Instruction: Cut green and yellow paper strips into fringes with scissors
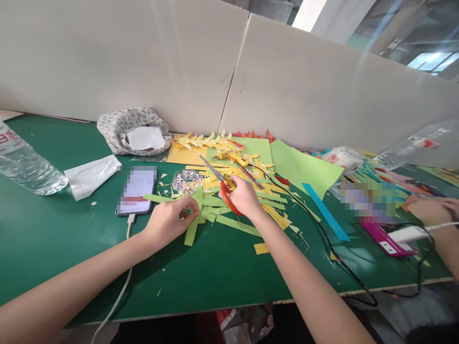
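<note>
Honestly, what I'd worry about here is the metal scissors with orange handles (226, 192): they're sitting over the messy pile of paper cuttings with the blades aimed away toward the partition, and the clear plastic tray of shiny gems (187, 181) is near the blades, so a careless swing might knock it and send gems everywhere. Just past the blades there's a yellow tool on a black cord (332, 246), looks like a glue gun (239, 160); if it's hot, I guess a reaching knuckle could get burned, and that cord might snag the right forearm. Also, the white charging cable (128, 230) goes by under the left forearm, so dragging that arm back could tug the dark smartphone (153, 191). As for the hands: the right hand (245, 195) is curled round the scissor handles, a proper grip, though I can't tell exactly how the fingers sit in the loops. The left hand (172, 217) has thumb and forefinger brought together in a little ring, tips pinched on a light green paper strip (191, 233) among the crossed strips in the middle of the green tabletop (222, 282).
</note>
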Tool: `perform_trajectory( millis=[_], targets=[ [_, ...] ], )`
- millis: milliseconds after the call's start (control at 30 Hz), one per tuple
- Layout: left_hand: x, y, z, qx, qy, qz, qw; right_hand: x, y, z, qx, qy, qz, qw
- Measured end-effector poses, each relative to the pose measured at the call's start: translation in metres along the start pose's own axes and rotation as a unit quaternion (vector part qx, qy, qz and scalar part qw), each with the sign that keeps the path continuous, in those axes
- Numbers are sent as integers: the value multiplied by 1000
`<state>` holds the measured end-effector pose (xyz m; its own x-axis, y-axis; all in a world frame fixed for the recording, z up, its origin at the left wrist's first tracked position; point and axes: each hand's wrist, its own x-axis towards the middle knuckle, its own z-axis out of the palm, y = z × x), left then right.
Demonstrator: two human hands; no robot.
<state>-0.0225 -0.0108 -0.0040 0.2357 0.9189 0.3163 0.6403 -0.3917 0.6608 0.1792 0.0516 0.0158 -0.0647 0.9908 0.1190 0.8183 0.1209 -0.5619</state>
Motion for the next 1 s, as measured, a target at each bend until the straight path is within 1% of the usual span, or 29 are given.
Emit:
perform_trajectory(
  millis=[167, 233, 333, 433, 567, 633, 700, 800, 900, 933, 1000],
  targets=[
    [-1, -1, 1, 28, -16, 45, 998, -1, -3, 3, 20, -98, -2, 995],
    [-2, 0, 1, 31, -19, 51, 998, -1, -6, 5, 15, -113, 1, 994],
    [-2, 1, 1, 38, -24, 44, 998, 0, -9, 2, 18, -114, 6, 993],
    [-1, 1, 0, 48, -31, 36, 998, 1, -11, -12, 34, -103, 12, 994],
    [-1, -2, 0, 46, -38, 24, 998, 0, -14, -35, 136, -4, 7, 991],
    [-2, -3, 1, 28, -43, 20, 998, -2, -19, -44, 223, 41, -6, 974],
    [-2, -2, 1, 10, -49, 17, 999, -6, -26, -47, 321, 74, -7, 944],
    [-2, 4, 0, -14, -61, 15, 998, -17, -38, -43, 438, 69, 13, 896],
    [0, 12, -3, -59, -74, 1, 996, -33, -43, -29, 525, 11, 21, 851],
    [0, 15, -5, -82, -79, -12, 993, -38, -43, -24, 540, -19, 27, 841],
    [2, 18, -7, -148, -97, -55, 983, -49, -41, -14, 545, -76, 43, 834]
  ],
)
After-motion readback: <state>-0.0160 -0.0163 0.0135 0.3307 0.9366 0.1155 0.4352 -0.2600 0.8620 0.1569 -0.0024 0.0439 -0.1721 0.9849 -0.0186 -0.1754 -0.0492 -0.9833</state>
